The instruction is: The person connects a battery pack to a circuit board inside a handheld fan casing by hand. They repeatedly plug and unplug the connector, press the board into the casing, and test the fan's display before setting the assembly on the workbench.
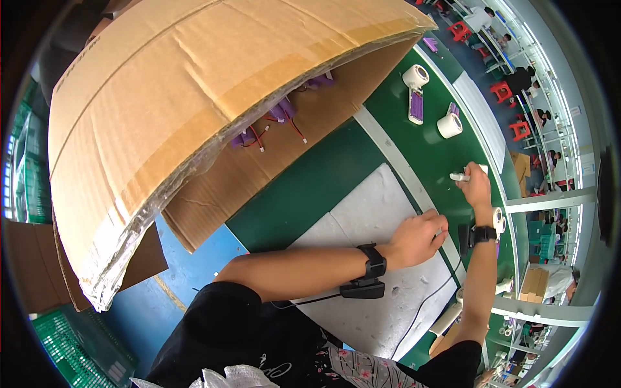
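My right hand point(477, 189) is over the green bench at the right, its fingers closed on a small white plastic part point(459, 176) whose exact kind does not show. Lower and to the left, my left hand point(417, 239) hovers around the edge of a white foam sheet point(362, 216). Its fingers are curled together, and anything inside them is hidden. Beyond the right hand, one white round-headed unit point(416, 76) lies with a purple battery pack point(416, 107) attached. Another white round-headed unit point(450, 125) is nearby, also with purple at its end.
At the left a large open cardboard box point(149, 97) leans over the bench, with several purple wired battery packs point(281, 111) inside. A grey metal strip point(398, 158) crosses the green bench point(304, 181). Green crates point(84, 343) stand lower left. Other people work beyond at the right.
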A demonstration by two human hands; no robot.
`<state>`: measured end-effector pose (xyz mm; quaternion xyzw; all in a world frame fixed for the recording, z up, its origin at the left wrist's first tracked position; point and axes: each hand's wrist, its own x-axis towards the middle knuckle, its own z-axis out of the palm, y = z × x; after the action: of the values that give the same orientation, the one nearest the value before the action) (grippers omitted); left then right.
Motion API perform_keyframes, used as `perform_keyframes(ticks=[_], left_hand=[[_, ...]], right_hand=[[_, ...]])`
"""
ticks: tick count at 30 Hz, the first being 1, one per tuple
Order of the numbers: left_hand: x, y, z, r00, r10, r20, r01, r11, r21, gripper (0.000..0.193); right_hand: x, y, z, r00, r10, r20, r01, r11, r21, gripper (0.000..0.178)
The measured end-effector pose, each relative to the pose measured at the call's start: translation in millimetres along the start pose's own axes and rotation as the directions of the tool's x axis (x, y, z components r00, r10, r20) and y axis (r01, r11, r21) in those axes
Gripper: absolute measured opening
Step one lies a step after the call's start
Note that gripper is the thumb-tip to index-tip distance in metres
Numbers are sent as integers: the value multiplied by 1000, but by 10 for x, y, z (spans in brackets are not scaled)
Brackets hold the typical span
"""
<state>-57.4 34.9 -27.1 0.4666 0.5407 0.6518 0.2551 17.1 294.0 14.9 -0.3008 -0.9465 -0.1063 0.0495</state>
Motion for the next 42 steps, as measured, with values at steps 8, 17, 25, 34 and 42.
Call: perform_keyframes(ticks=[8,17,25,34,42], left_hand=[[238,188,-411,994,-6,111,-33,939,341,16],[49,421,-2051,931,-134,-340,366,365,856,35],[81,138,-2477,978,73,-197,168,294,941,27],[-74,1382,-1058,869,-176,463,119,982,149,31],[-145,1102,-133,611,39,791,61,993,-96,23]], right_hand=[[-1575,-1138,-801,996,25,-82,13,901,434,29],[-2578,-1449,-824,996,-60,-62,86,707,702,17],[-2688,-1285,-317,991,108,-82,54,244,968,18],[-2615,-1464,-390,767,503,-398,112,506,855,19],[-2837,-1232,-334,847,120,-518,315,672,670,49]])
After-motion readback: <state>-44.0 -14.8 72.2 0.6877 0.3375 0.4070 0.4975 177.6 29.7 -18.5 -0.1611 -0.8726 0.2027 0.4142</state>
